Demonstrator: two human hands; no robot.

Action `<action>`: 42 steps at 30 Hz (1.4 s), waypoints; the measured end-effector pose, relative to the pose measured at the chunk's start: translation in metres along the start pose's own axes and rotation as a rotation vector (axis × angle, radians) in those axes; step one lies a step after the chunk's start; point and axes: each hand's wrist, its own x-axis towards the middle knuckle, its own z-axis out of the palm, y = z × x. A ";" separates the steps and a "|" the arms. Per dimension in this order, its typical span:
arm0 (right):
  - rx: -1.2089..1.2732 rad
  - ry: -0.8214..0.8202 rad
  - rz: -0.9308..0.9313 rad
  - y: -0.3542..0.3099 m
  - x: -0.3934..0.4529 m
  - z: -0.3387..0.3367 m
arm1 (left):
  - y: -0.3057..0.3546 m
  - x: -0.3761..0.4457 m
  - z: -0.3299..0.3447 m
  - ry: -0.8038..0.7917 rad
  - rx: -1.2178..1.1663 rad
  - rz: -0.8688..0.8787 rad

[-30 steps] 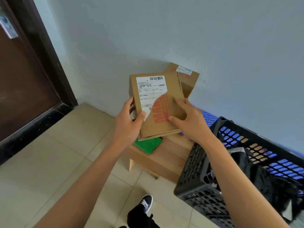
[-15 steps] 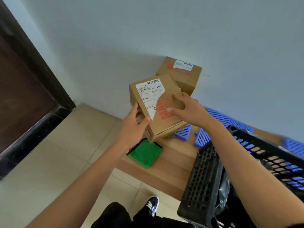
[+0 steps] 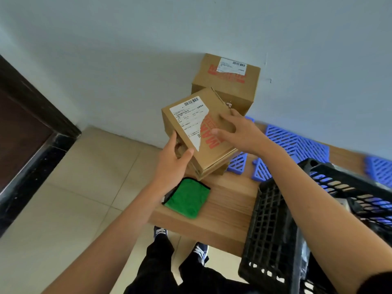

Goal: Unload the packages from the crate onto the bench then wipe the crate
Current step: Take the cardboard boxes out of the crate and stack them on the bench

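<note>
A small cardboard package (image 3: 201, 132) with a torn white shipping label is held tilted above the far left end of the wooden worktop (image 3: 224, 200). It is gripped at its near left corner by the left hand (image 3: 171, 162), whose thumb lies on the top face while the fingers are curled under the side. The right hand (image 3: 239, 132) is laid on the package's right part, its fingers spread and bent over the top face and far edge. Whether the package's underside touches the worktop cannot be told. Behind the package, against the wall, a larger cardboard box (image 3: 229, 81) is seen. A folded green cloth (image 3: 186, 198) lies on the worktop just nearer than the package. The black crate (image 3: 273, 225) stands to the right of the package, with dark wrapped contents inside. Blue plastic grid pieces (image 3: 294, 141) lie on the worktop beyond the crate.
</note>
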 end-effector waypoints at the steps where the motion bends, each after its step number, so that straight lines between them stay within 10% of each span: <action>1: -0.012 -0.009 0.020 0.001 0.003 0.000 | -0.001 0.002 -0.003 -0.014 -0.011 -0.016; 20: -0.480 0.107 -0.051 -0.040 -0.057 0.076 | -0.020 0.071 -0.055 -0.050 0.317 0.179; 42: -0.150 0.306 0.028 0.004 -0.047 0.042 | -0.023 0.113 -0.059 -0.239 0.463 0.492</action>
